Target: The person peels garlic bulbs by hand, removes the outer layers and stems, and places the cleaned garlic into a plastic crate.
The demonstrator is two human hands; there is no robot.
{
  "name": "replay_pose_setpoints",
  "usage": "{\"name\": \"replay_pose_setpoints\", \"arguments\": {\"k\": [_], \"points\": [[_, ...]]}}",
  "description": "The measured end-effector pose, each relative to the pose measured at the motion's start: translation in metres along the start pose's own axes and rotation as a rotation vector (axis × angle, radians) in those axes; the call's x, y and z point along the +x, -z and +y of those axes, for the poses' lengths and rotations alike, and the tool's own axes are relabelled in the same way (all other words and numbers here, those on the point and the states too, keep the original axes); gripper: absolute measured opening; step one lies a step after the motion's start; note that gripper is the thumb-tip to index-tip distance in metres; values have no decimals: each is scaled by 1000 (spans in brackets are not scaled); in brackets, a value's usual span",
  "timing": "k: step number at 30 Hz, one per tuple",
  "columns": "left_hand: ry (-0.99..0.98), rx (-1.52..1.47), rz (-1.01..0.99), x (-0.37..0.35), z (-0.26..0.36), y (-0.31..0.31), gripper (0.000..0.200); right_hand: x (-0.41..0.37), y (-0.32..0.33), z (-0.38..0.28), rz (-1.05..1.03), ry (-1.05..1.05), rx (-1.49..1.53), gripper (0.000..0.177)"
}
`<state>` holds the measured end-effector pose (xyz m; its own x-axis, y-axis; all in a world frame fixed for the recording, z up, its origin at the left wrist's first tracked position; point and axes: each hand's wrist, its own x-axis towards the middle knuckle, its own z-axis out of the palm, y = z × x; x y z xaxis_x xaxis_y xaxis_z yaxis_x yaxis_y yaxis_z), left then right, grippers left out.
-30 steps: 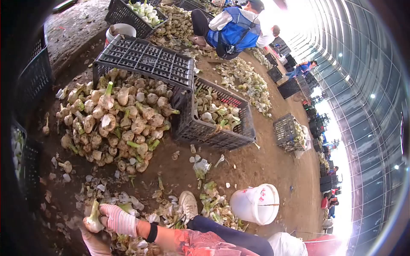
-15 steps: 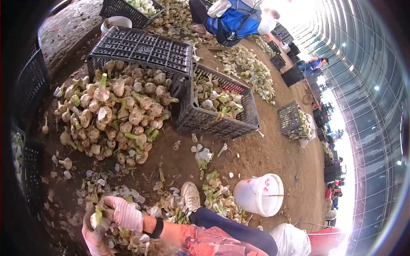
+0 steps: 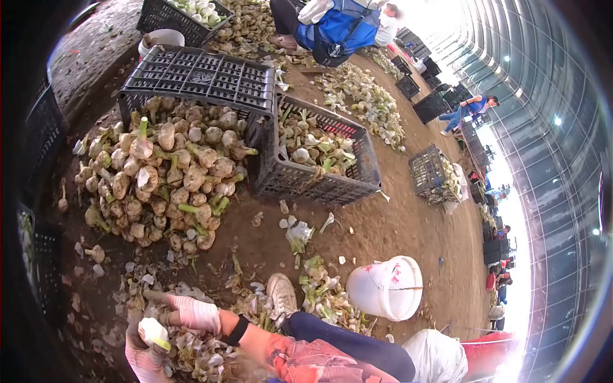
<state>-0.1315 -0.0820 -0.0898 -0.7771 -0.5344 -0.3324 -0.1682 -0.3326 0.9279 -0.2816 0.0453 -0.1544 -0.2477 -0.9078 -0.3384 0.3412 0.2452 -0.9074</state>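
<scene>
My left hand (image 3: 142, 359), in a pale striped glove with dirty fingers, is closed around a peeled white garlic bulb (image 3: 152, 332). A short green-yellow stem points to the lower right. My right hand (image 3: 191, 313), in a similar glove with a black band at the wrist, is just above the bulb with its fingers apart, holding nothing I can see. Below both hands lie loose garlic skins (image 3: 207, 354). Ahead is a large heap of unpeeled garlic bulbs (image 3: 159, 172), soil-stained, several with green stems.
Behind the heap is an overturned black crate (image 3: 198, 73), beside an upright black crate (image 3: 319, 182) of garlic. A white bucket (image 3: 377, 290) stands right of my shoe (image 3: 281, 297). A person in blue (image 3: 345, 29) sits at the top. More crates and people line the right.
My right fingers have spread and drawn off the bulb. The bulb has turned in my left hand and shows more clean white, its stem now at the lower right.
</scene>
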Motion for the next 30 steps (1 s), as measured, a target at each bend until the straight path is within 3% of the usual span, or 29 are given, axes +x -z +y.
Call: {"name": "replay_pose_setpoints", "arguments": {"k": [1, 3, 4, 7, 8, 9, 11, 12, 13, 14, 15, 17, 18, 19, 20, 21, 22, 23, 25, 27, 29, 30], "points": [[3, 3, -5, 1, 1, -6, 95, -6, -1, -21, -80, 12, 530, 70], [-81, 220, 113, 1, 7, -23, 79, -16, -12, -53, -49, 146, 318, 62], [-31, 124, 92, 0, 10, -25, 63, -15, -11, -64, -69, 128, 254, 57], [125, 146, 94, 5, 31, -21, 51, -10, -21, -77, 47, 169, 340, 56], [132, 252, 151, 3, 34, -25, 43, -21, -18, -77, 49, -125, 320, 53], [138, 294, 249, 8, 24, -28, 37, 1, -28, -17, 121, 55, 175, 52], [18, 479, 312, 8, 23, -32, 22, -1, -30, -21, 216, 175, -182, 53], [-64, 614, 255, 4, 18, -25, 23, -7, -35, -17, 347, 354, -223, 48], [-124, 759, 198, 1, 13, -14, 23, -10, -35, -8, 350, 220, -222, 44], [-309, 913, 183, 1, 15, -14, 19, -10, -34, -4, 384, 344, -237, 49], [-329, 953, 193, 1, 21, -16, 18, -16, -32, -25, 380, 260, -284, 45], [-347, 845, 210, 4, 12, -8, 12, -20, -34, -62, 258, 13, -30, 42], [-282, 763, 272, 7, 3, -8, 10, -20, -35, -56, 252, 14, 50, 41], [-181, 593, 300, 7, -10, -7, 12, -21, -37, -49, 264, 15, 113, 41], [-15, 368, 314, 6, -4, -7, 11, -23, -41, -60, 247, -94, 422, 43], [139, 130, 317, 5, 5, -8, 11, -21, -42, -54, 255, -48, 468, 43], [219, -111, 356, 3, 9, -9, 16, -21, -42, -53, 242, -61, 549, 44], [217, -111, 366, 1, 8, -8, 16, -21, -43, -57, 237, -72, 632, 45], [94, -90, 337, 0, 5, -8, 16, -17, -42, -56, 250, -81, 600, 46], [4, -82, 325, 2, 9, -16, 16, -15, -40, -48, 330, -65, 238, 46], [-345, 680, 189, 7, 11, -9, 17, -15, -36, -48, 288, -36, 93, 45], [-344, 678, 192, 7, 12, -6, 17, -15, -34, -48, 246, -4, -48, 44]]}}
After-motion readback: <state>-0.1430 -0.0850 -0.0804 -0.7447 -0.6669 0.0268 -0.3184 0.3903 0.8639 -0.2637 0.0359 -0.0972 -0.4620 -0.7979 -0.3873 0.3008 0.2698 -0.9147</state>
